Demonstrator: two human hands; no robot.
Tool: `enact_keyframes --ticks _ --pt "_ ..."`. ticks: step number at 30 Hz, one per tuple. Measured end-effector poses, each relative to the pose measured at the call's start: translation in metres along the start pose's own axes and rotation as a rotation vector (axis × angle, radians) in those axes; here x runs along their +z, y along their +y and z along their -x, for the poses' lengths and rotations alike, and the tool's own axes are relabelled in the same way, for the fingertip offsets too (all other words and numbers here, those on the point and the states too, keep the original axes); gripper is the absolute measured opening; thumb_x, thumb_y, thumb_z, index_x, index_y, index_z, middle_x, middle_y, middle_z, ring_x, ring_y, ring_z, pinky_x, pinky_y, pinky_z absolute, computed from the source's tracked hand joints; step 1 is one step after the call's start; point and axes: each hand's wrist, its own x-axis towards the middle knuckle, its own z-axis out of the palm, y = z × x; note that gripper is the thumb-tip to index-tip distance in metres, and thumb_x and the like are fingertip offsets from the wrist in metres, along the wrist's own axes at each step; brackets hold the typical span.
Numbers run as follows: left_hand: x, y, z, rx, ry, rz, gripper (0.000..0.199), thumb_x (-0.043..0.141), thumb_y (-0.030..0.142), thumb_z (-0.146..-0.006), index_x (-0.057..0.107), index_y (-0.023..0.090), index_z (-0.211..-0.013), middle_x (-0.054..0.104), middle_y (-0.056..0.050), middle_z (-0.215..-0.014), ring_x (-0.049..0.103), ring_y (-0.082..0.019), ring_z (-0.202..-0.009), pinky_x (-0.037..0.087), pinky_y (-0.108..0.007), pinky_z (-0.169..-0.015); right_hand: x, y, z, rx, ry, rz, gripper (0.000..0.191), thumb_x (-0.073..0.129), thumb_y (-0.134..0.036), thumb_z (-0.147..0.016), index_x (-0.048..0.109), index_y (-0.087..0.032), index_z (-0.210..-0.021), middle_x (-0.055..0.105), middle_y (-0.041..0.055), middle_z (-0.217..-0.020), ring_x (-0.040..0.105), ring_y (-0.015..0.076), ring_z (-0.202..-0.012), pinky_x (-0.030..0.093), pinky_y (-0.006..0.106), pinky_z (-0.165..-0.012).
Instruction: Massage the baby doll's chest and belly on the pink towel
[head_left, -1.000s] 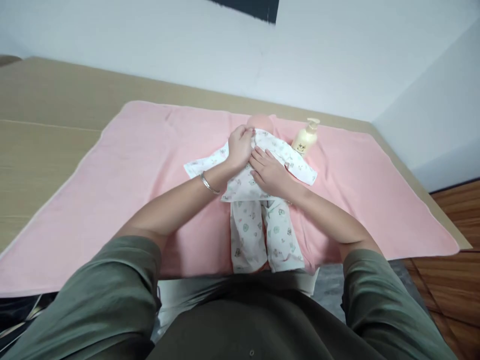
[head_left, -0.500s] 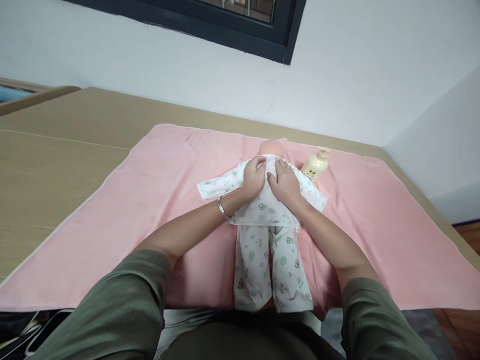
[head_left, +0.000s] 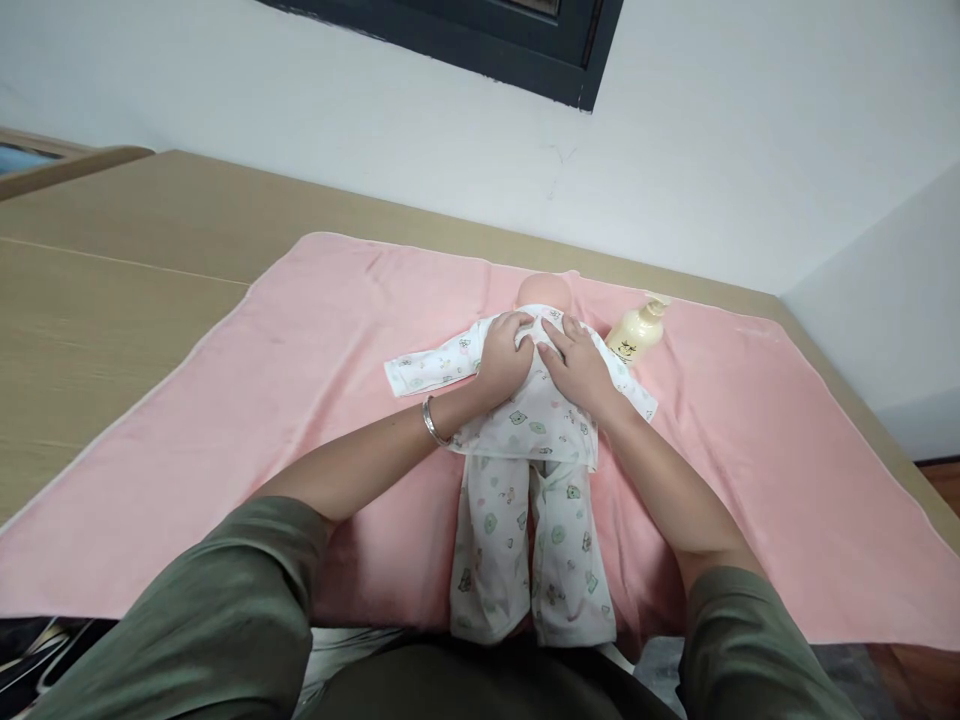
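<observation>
Pump bottle: pale yellow, dark print on front, sits on the blanket's far part, right of center. Blanket: pink, pale edging, some creases, spread over tan table. Thin seam crosses table at left. White wall behind, dark window frame up top. Far left: wooden rail, bit of blue behind. Bottom right: reddish-brown wood.

The right hand, which a second earlier had lain lower on the shirt than the left fingertips, had moved up until its fingers were about level with theirs. The left hand, bunched near the doll's head earlier, had settled beside the right fingers. More of the window showed beyond both hands' fingers.
</observation>
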Motion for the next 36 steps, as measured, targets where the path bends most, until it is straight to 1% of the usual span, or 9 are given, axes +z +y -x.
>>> enact_keyframes --ticks 5,11,16,19,22,27,30,33,36 --pt "0.001 -0.006 -0.004 -0.038 -0.072 -0.184 0.046 0.048 0.024 -0.084 0.057 0.005 -0.124 0.056 -0.018 -0.129 0.049 -0.029 -0.125 0.036 -0.045 -0.113 0.0 0.004 -0.002 0.117 0.038 0.047 0.058 0.044 -0.038 -0.104 0.045 0.0 -0.147 0.038 0.0187 -0.149 0.032 0.0307 -0.142 0.022 0.043 -0.121" --pt "-0.004 -0.002 -0.008 0.066 -0.25 -0.402 0.051 0.045 0.032 -0.089 0.056 0.001 -0.128 0.054 -0.02 -0.134 0.046 -0.033 -0.129 0.031 -0.049 -0.115 -0.001 -0.006 0.005 0.07 0.07 0.139 0.051 0.038 -0.031 -0.103 0.052 0.004 -0.137 0.051 0.0211 -0.135 0.045 0.0345 -0.129 0.033 0.046 -0.112" --pt "-0.006 0.0 0.001 0.219 -0.131 -0.415 0.043 0.04 0.03 -0.093 0.064 0.005 -0.118 0.062 -0.018 -0.121 0.056 -0.029 -0.116 0.042 -0.044 -0.107 -0.004 -0.007 0.008 -0.017 0.061 0.153 0.049 0.031 -0.023 -0.101 0.054 0.004 -0.135 0.053 0.0201 -0.135 0.045 0.0325 -0.13 0.034 0.044 -0.113" --pt "-0.005 -0.002 0.006 0.306 -0.077 -0.367 0.039 0.037 0.028 -0.096 0.067 0.008 -0.109 0.064 -0.017 -0.116 0.058 -0.028 -0.114 0.044 -0.045 -0.104 -0.005 0.001 0.001 0.068 -0.004 0.108 0.056 0.039 -0.031 -0.102 0.045 0.004 -0.146 0.043 0.0185 -0.145 0.035 0.0316 -0.139 0.028 0.043 -0.118" --pt "-0.004 -0.004 0.005 0.248 -0.086 -0.343 0.036 0.042 0.03 -0.093 0.066 0.009 -0.11 0.064 -0.016 -0.117 0.057 -0.028 -0.113 0.045 -0.045 -0.103 -0.003 0.003 -0.002 0.136 -0.05 0.127 0.061 0.042 -0.034 -0.102 0.039 0.005 -0.149 0.034 0.0193 -0.151 0.028 0.032 -0.143 0.02 0.044 -0.121" --pt "-0.002 -0.006 -0.002 0.103 -0.164 -0.428 0.055 0.048 0.035 -0.088 0.056 0.0 -0.13 0.055 -0.021 -0.134 0.048 -0.035 -0.128 0.034 -0.049 -0.114 0.0 -0.011 0.01 0.053 0.062 0.241 0.046 0.037 -0.024 -0.101 0.059 0.006 -0.128 0.051 0.023 -0.135 0.044 0.0336 -0.131 0.029 0.043 -0.116" --pt "-0.003 -0.005 -0.001 0.16 -0.179 -0.439 0.052 0.042 0.035 -0.092 0.061 0.0 -0.124 0.06 -0.021 -0.126 0.053 -0.034 -0.122 0.038 -0.048 -0.111 -0.001 -0.013 0.011 0.048 0.075 0.221 0.044 0.035 -0.023 -0.101 0.062 0.003 -0.122 0.054 0.0217 -0.132 0.046 0.0332 -0.129 0.032 0.044 -0.114" --pt "-0.004 -0.005 0.003 0.264 -0.123 -0.414 0.047 0.035 0.034 -0.094 0.067 0.005 -0.113 0.065 -0.018 -0.117 0.058 -0.03 -0.115 0.044 -0.046 -0.105 -0.001 -0.005 0.005 0.072 0.035 0.111 0.049 0.036 -0.027 -0.101 0.056 0.002 -0.135 0.048 0.019 -0.14 0.041 0.0313 -0.135 0.032 0.043 -0.116" --pt "-0.003 -0.007 0.006 0.289 -0.07 -0.378 0.041 0.037 0.033 -0.094 0.069 0.011 -0.107 0.067 -0.014 -0.116 0.059 -0.028 -0.115 0.044 -0.046 -0.106 0.003 0.003 0.0 0.09 0.024 0.087 0.059 0.036 -0.033 -0.101 0.044 0.006 -0.145 0.04 0.0201 -0.147 0.034 0.0309 -0.141 0.024 0.044 -0.12"
